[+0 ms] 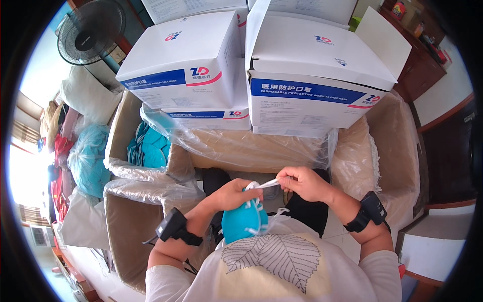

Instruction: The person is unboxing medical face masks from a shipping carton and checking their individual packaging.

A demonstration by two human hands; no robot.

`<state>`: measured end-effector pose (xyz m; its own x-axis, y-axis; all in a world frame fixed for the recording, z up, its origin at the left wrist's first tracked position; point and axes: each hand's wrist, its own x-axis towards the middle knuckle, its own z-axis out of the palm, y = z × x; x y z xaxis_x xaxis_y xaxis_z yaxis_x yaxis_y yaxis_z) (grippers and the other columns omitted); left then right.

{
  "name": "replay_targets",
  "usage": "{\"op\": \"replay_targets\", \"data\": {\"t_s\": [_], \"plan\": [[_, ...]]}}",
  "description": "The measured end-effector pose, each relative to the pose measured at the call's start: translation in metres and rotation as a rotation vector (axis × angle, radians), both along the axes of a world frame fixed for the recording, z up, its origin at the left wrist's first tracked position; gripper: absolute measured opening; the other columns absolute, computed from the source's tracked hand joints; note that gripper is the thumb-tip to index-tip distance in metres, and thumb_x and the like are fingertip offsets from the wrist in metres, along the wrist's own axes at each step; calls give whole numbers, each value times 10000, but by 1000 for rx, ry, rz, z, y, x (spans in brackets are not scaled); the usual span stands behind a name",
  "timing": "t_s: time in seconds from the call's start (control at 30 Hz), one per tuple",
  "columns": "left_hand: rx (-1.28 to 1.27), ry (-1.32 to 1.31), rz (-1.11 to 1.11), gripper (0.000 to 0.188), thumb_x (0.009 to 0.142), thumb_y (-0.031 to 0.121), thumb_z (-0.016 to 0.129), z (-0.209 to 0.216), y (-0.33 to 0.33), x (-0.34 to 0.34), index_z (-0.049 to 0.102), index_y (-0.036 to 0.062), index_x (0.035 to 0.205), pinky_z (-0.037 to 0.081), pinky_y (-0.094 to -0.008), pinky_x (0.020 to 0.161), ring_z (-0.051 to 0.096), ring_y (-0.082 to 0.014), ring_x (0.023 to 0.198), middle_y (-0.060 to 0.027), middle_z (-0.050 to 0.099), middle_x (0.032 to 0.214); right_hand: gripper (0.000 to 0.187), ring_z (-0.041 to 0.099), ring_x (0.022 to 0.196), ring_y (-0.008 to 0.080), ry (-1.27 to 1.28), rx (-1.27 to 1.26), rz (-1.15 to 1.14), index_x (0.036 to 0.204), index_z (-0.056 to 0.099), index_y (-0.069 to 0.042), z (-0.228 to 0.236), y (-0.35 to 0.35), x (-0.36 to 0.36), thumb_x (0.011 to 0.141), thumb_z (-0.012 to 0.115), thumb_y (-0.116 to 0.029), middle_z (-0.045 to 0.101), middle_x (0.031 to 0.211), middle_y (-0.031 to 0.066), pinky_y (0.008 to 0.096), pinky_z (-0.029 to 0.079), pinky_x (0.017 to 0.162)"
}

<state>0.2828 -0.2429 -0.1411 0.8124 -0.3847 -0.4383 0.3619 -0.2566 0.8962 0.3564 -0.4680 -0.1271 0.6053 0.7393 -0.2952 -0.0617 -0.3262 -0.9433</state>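
Observation:
In front of my chest my left hand (232, 195) is closed around the top of a bundle of teal face masks (244, 222). White elastic straps hang down over their side, and how many masks there are I cannot tell. To its right, my right hand (303, 183) pinches the end of a white strap (269, 184) between thumb and fingers. The strap runs taut from the top of the bundle, by my left thumb, to those fingertips. Both wrists carry black strapped-on devices.
White printed boxes (302, 108) are stacked ahead, one with raised flaps. Plastic-lined cartons surround me; the left one (111, 156) holds teal masks (153, 146). Another carton (128, 221) stands nearer on the left. A black fan (90, 32) and bagged teal goods (90, 156) are farther left.

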Motion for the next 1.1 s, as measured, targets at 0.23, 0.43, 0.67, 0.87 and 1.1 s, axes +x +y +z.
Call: {"op": "replay_targets", "data": {"t_s": [0.23, 0.43, 0.67, 0.87, 1.1], "plan": [[-410, -133, 558, 241, 901, 197, 533, 26, -24, -12, 636, 15, 1022, 470, -231, 635, 598, -109, 691, -15, 642, 782, 221, 583, 771, 267, -302, 124, 24, 978, 544, 4, 11, 27, -22, 913, 480, -198, 602, 839, 138, 336, 447, 698], [750, -823, -67, 223, 816, 241, 594, 25, -22, -5, 553, 37, 734, 459, -401, 512, 569, -329, 620, -117, 574, 692, 219, 597, 737, 301, -349, -148, 104, 968, 534, 5, -13, 18, -28, 901, 463, -191, 599, 809, 181, 369, 455, 654], [526, -655, -105, 248, 850, 272, 561, 12, -20, -17, 592, 28, 880, 480, -376, 578, 597, -283, 640, -117, 614, 752, 255, 514, 639, 99, 247, 15, 104, 910, 538, -39, -19, 10, -30, 953, 419, -260, 523, 705, 11, 253, 436, 580], [-464, 22, 437, 254, 908, 264, 522, 4, -34, -16, 609, 29, 868, 434, -210, 633, 535, -81, 695, -11, 599, 811, 236, 476, 652, 36, 670, 304, -32, 1008, 542, -84, -23, 5, -21, 950, 441, -289, 497, 741, -40, 181, 414, 591], [-412, 62, 100, 243, 890, 223, 563, 20, -16, -11, 624, 10, 990, 450, -238, 742, 559, -83, 820, -21, 629, 894, 258, 487, 643, 49, 645, 160, 156, 979, 522, -74, 4, 13, -6, 949, 436, -314, 493, 728, -27, 193, 421, 584]]}}
